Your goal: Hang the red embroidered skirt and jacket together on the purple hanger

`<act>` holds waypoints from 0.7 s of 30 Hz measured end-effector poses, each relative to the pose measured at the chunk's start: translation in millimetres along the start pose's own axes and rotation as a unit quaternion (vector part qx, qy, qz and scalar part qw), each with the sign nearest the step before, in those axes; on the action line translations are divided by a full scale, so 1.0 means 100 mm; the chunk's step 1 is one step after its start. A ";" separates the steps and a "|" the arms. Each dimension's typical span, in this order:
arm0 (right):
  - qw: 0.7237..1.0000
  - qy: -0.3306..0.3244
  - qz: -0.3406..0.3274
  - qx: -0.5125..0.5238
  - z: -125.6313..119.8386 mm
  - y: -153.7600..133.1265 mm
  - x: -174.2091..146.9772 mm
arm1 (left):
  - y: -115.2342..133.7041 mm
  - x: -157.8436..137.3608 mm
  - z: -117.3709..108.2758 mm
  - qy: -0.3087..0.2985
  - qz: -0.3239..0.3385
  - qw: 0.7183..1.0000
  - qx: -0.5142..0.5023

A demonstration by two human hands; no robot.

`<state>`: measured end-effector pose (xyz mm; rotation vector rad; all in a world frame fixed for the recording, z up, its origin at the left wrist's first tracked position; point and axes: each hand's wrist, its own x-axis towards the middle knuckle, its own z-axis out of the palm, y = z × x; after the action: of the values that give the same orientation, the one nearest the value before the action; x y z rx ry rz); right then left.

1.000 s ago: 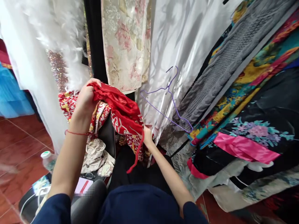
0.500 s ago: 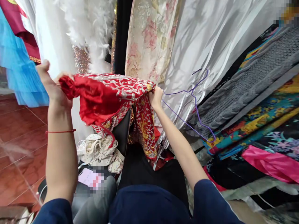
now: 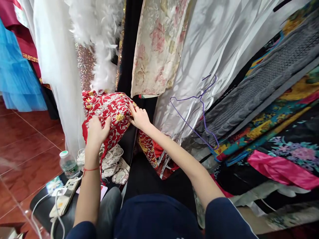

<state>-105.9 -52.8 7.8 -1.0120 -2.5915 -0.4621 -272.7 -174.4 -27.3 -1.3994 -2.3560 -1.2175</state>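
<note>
A red garment [image 3: 109, 113] with silver and gold embroidery lies bunched over a dark chair back in the middle of the view. My left hand [image 3: 96, 132] presses on its left front side, a red string around the wrist. My right hand [image 3: 140, 118] pinches its right edge, fingers closed on the cloth. Part of the garment hangs down below my right hand.
A purple wire hanger [image 3: 199, 116] rests on white satin [image 3: 211, 56] to the right. Patterned and pink clothes [image 3: 281, 166] are heaped at right. Hanging dresses stand behind. A water bottle [image 3: 67, 164], a power strip [image 3: 63, 199] and cream cloth lie at lower left.
The garment was held stretched wide and high between both hands; now it is lowered onto the chair back, and both hands have come together on it.
</note>
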 end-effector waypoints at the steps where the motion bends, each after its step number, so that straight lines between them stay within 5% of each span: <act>1: 1.000 -0.007 0.004 0.000 -0.01 0.03 -0.01 | 0.10 -0.04 0.02 -0.011 0.007 1.000 0.010; 6: 1.000 -0.012 0.012 0.000 -0.06 0.09 0.03 | 0.36 -0.25 0.10 -0.071 0.063 0.990 0.106; 11: 0.998 -0.017 0.039 0.040 -0.09 0.17 -0.04 | 0.39 -0.26 0.06 -0.007 0.015 0.988 0.151; 21: 0.969 0.011 0.135 0.208 0.12 0.33 -0.61 | 0.14 -0.14 -0.34 -0.068 -0.108 0.988 0.091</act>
<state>-42.6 -61.0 -21.3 -1.1652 -2.3372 0.1340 -262.9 -204.2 -3.5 -1.2312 -2.6942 -0.9466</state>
